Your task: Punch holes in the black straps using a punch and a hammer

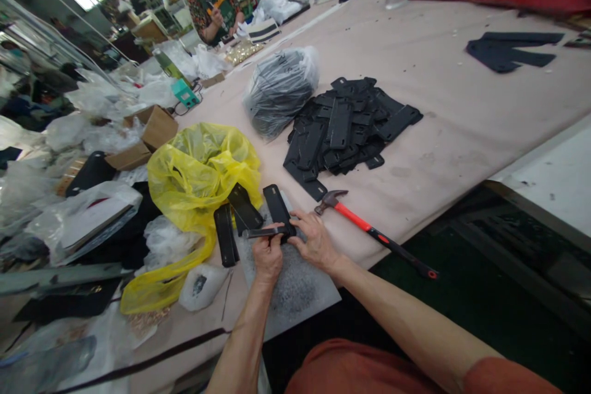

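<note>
My left hand [268,257] is closed, pinching a narrow black strap piece [258,233] that extends to the left. Beside it, my right hand [316,241] has thumb and fingers closed on the near end of a flat black strap piece [276,202]. Where the two pieces meet, my fingers hide the detail. Below both hands lies a grey speckled slab [300,292]. More black strap pieces [225,235] rest by the slab's left edge. A claw hammer [355,217] with a red and black handle lies right of my right hand.
A heap of black strap pieces [341,126] lies beyond the hammer, with a filled clear bag [281,89] behind it. A yellow plastic bag [203,157] stands left of my hands. Across the table, a person [217,9] sits. The table edge runs beneath the hammer handle.
</note>
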`<state>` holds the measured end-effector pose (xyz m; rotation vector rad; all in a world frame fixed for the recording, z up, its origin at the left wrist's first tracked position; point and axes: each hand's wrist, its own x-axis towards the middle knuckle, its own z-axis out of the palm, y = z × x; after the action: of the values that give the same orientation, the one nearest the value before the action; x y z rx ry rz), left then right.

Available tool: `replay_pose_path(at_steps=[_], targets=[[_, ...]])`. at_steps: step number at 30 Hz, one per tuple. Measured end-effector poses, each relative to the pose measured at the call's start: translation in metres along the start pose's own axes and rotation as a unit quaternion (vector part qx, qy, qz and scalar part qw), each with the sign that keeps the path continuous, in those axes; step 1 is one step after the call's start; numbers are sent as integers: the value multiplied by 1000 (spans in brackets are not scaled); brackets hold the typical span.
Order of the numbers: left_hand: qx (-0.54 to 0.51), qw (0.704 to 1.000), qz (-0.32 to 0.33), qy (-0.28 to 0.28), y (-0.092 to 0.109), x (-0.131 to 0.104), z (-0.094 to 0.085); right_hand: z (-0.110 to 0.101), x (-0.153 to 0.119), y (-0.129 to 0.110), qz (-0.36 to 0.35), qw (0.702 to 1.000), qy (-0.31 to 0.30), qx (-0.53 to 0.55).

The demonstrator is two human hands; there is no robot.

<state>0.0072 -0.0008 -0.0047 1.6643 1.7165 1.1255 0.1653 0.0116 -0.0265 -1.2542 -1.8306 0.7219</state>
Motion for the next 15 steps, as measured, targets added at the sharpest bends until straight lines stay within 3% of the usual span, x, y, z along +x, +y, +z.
replay_pose_path(at_steps=[9, 15], targets=[[14, 1000, 1, -1, 3, 0, -1, -3, 2, -2, 6, 1000, -7, 2], [54, 998, 36, 0, 3, 1, 2, -4, 1, -2, 5, 1000, -8, 2]])
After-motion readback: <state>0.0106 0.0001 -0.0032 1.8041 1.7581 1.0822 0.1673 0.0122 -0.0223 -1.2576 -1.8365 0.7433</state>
